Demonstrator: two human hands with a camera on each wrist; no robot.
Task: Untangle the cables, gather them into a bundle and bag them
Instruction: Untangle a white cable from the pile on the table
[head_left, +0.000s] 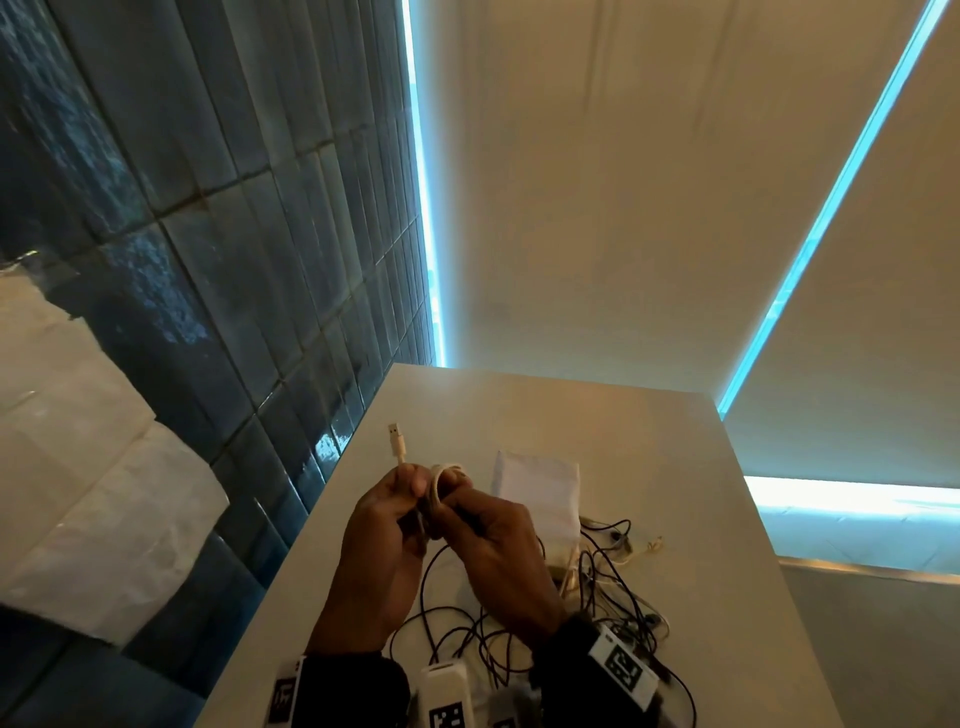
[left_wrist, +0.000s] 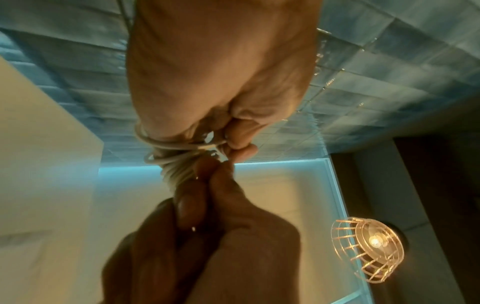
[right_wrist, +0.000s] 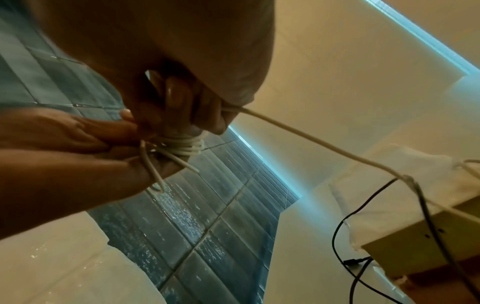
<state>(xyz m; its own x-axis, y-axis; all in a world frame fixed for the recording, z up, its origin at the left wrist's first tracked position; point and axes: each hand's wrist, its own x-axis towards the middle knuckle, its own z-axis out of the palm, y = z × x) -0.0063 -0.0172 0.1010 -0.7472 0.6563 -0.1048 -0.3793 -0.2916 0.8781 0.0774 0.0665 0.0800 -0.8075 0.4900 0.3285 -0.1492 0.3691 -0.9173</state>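
Now coiling white cable (head_left: 445, 480).
Left hand (head_left: 382, 540) is pinching the coil steady; right hand (head_left: 501, 551) is gripping, wrapping it.

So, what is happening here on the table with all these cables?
A person is winding a white cable into a small coil above the table. The left hand and the right hand both grip the coil; its USB plug sticks up free. A tangle of black cables lies on the table, not yet sorted. The white bag lies flat behind the hands; nothing shows going into it yet.
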